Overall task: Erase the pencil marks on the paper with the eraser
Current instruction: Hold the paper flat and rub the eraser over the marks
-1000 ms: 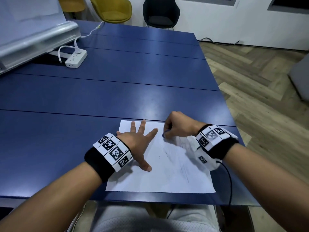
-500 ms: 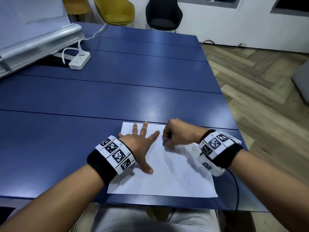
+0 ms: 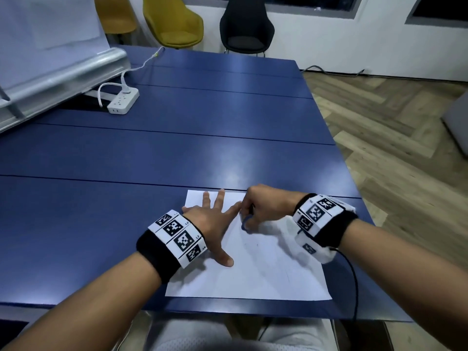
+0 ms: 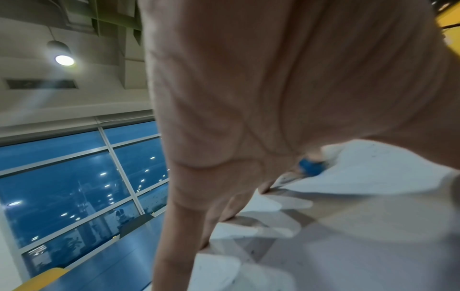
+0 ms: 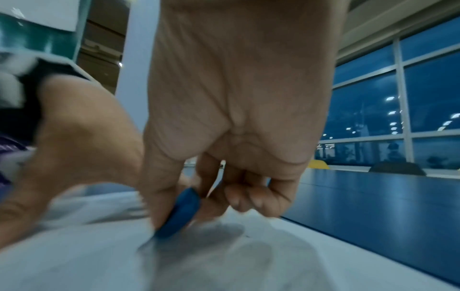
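Your right hand (image 3: 263, 209) pinches the blue eraser (image 5: 178, 212) against the paper (image 3: 253, 272), still just beside your left hand's (image 3: 212, 221) flat, spread fingers, as a second ago; fewer pencil marks (image 3: 255, 244) show. The paper lies at the blue table's (image 3: 152, 153) near edge, a power strip (image 3: 123, 101) far left, chairs (image 3: 174, 21) beyond.

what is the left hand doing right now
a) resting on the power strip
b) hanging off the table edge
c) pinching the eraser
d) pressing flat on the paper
d: the left hand lies with fingers spread flat on the paper, while the right hand pinches the blue eraser.
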Action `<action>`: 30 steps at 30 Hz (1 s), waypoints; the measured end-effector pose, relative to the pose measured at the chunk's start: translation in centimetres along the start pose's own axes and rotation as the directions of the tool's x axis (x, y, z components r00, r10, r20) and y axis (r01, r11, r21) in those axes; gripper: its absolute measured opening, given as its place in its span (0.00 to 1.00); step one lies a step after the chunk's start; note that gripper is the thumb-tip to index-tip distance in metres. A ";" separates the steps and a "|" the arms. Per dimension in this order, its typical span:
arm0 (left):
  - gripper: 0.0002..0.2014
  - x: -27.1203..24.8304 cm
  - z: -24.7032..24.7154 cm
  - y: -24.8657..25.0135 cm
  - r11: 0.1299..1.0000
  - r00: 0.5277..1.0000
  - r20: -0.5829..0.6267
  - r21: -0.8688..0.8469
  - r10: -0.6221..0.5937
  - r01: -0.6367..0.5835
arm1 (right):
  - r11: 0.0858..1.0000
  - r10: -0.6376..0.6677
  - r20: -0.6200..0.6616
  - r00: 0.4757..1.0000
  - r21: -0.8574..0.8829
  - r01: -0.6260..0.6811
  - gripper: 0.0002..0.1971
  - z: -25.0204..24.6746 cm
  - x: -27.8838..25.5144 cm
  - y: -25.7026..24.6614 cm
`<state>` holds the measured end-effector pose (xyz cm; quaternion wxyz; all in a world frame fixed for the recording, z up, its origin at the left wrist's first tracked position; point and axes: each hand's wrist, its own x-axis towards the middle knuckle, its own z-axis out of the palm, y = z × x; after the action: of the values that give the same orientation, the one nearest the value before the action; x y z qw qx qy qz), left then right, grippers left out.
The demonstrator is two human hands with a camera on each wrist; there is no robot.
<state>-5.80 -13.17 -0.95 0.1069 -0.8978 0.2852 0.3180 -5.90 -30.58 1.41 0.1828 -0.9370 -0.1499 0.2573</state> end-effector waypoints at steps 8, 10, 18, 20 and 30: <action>0.73 0.0 0.0 0.1 1.000 1.000 -0.020 0.010 -0.011 0.011 | 0.999 -0.038 0.050 0.998 -0.005 0.038 0.02 0.8 0.2 -0.3; 0.73 -0.2 -0.1 0.1 1.000 1.000 -0.017 0.013 -0.004 0.004 | 1.000 -0.006 0.012 1.000 -0.025 0.006 0.02 0.1 0.9 -0.5; 0.73 -0.4 -0.4 -0.1 1.000 1.000 0.012 0.001 0.003 -0.003 | 0.999 -0.042 -0.116 0.992 -0.026 0.039 0.04 4.0 -4.1 -0.8; 0.73 -0.3 -0.6 -0.2 1.000 1.000 0.019 -0.009 0.014 -0.014 | 0.999 0.009 -0.271 0.963 0.044 0.003 0.03 5.7 -7.2 0.5; 0.60 -2.3 -0.1 0.1 0.991 1.000 -0.001 -0.130 -0.029 0.029 | 0.969 0.164 -0.528 0.833 0.243 -0.037 0.03 13.2 -13.5 3.1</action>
<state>-7.31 -12.26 0.60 0.0523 -0.9074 0.2508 0.3330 -23.50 -34.89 -4.65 0.3078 -0.9514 -0.0125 0.0052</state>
